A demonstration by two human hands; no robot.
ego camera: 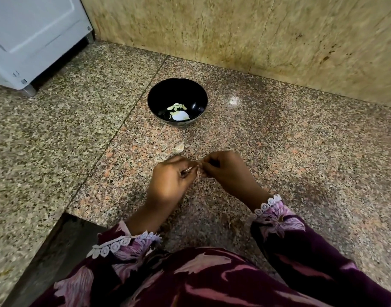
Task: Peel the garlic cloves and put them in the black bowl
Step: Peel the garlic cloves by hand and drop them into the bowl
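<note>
A black bowl [177, 89] stands on the granite counter [278, 151] ahead of me, with several pale peeled garlic cloves [178, 109] in its bottom. In front of the bowl my left hand [170, 185] and my right hand [225, 171] meet fingertip to fingertip. Both pinch one small garlic clove [198, 170] between them, mostly hidden by the fingers. A thin pale sliver shows at my left fingertips. One unpeeled clove [179, 147] lies on the counter between my hands and the bowl.
A beige stone wall [256, 41] runs behind the bowl. A white appliance [30, 36] stands at the back left. The counter's edge drops off at the lower left [64, 218]. My patterned purple sleeves fill the bottom of the view.
</note>
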